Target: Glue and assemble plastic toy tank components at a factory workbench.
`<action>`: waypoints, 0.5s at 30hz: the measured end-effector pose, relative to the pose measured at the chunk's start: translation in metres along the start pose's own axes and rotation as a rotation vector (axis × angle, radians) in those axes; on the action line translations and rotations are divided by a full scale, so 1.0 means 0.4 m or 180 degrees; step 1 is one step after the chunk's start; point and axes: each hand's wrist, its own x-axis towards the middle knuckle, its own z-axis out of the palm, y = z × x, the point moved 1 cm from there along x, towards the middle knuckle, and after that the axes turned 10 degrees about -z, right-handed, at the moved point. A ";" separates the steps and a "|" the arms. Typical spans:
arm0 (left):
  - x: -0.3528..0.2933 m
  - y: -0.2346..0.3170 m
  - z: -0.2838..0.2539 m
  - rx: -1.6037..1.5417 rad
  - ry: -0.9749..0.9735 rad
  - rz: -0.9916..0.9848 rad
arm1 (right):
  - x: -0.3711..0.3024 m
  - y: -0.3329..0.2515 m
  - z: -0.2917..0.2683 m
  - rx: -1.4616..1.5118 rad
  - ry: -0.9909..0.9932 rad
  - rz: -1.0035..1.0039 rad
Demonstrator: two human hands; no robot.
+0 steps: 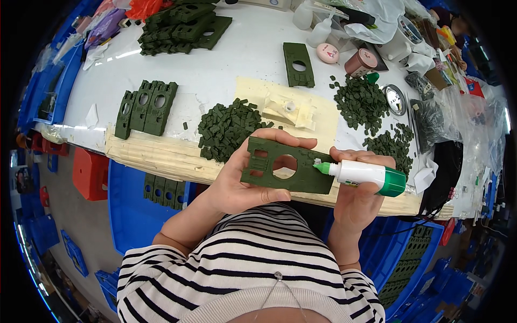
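Note:
My left hand [242, 177] grips a dark green plastic plate [309, 180] by its left end, just above the table's near edge. The plate looks like a model tank's hull part, with one large round hole and small rectangular openings. In my right hand [358, 202] is a white glue bottle [358, 173] with a green base and green nozzle, lying sideways. Its tip meets the plate's upper face right of the round hole, or hovers very close; I cannot tell which. Beyond my hands lies a heap of small green pieces [229, 129] beside a cream-coloured fixture [291, 110].
Similar green plates rest at the left [153, 107], in a stack at the back [183, 27] and singly [299, 65]. More small pieces [361, 102] lie right, near a round tin [395, 99] and plastic bags [431, 116]. Blue bins [126, 215] flank me below the wooden edge [156, 157].

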 end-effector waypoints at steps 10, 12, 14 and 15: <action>0.004 -0.001 0.008 -0.0560 0.0101 -0.0304 | 0.005 0.016 -0.026 0.0833 0.0441 0.0196; 0.003 -0.005 0.001 -0.0507 -0.0096 -0.0615 | 0.006 0.014 -0.029 0.0832 0.0487 0.0105; 0.000 -0.008 0.000 -0.0556 -0.0366 -0.0900 | 0.009 0.011 -0.025 0.0718 0.0274 -0.0021; 0.002 -0.005 0.005 -0.0582 -0.0506 -0.1045 | 0.009 0.010 -0.023 0.0656 0.0171 -0.0085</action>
